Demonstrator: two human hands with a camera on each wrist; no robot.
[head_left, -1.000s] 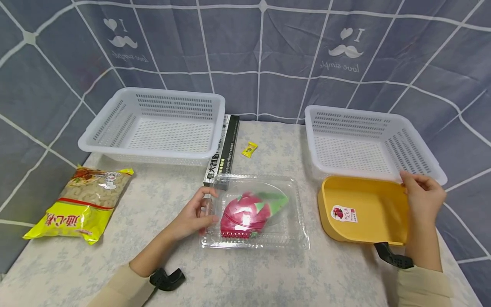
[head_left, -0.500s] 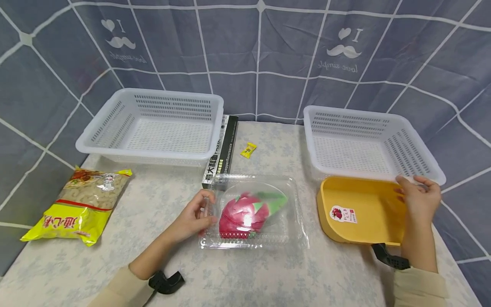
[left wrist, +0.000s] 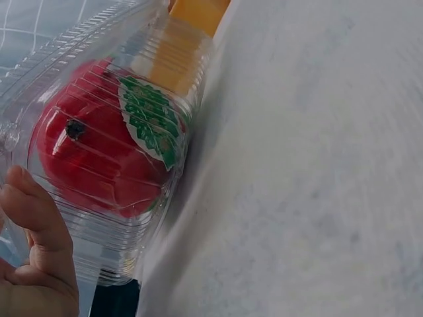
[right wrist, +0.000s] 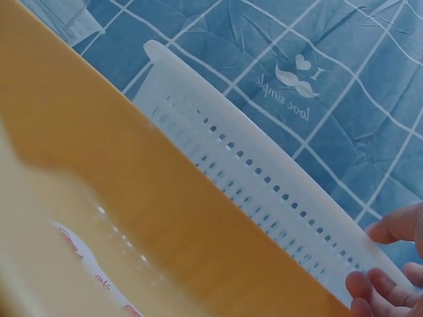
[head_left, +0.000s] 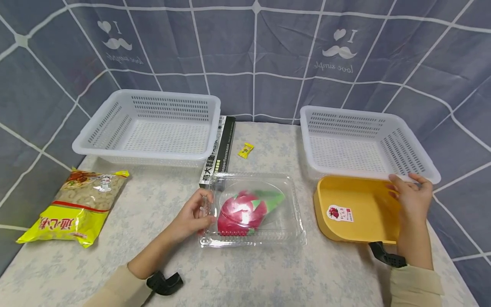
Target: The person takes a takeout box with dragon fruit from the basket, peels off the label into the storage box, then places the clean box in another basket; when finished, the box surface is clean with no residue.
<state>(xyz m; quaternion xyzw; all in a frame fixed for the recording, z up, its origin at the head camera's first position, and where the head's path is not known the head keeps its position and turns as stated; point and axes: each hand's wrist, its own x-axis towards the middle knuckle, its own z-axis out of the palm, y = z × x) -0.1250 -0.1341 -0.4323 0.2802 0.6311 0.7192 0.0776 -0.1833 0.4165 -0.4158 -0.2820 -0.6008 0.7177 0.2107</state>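
My left hand (head_left: 193, 215) grips the left edge of a clear plastic clamshell box (head_left: 289, 221), fingers behind and thumb in front. Inside lies a pink fruit shape (head_left: 239, 213) with green points, like a dragon fruit. The left wrist view shows it as a red fruit (left wrist: 99, 152) with a green leaf-shaped patch, behind ribbed plastic. My right hand (head_left: 414, 198) reaches over the right side of a yellow tub (head_left: 370, 213) that bears a small fruit sticker. Its fingers pinch the rim of the right-hand white basket (head_left: 345, 149); the basket's wall (right wrist: 264, 178) also shows in the right wrist view.
Another white basket (head_left: 165, 136) stands back left, beside and partly over a black-and-white pasta box (head_left: 225, 145). A small yellow candy (head_left: 246, 150) lies between the baskets. A yellow bag of pasta (head_left: 76, 207) lies at left. A blue checked curtain (head_left: 230, 47) hangs behind.
The fingers of my right hand have shifted slightly along the basket's rim, the index finger straightening a little. My left hand keeps its grip on the clamshell box. The whole view drifts slightly.
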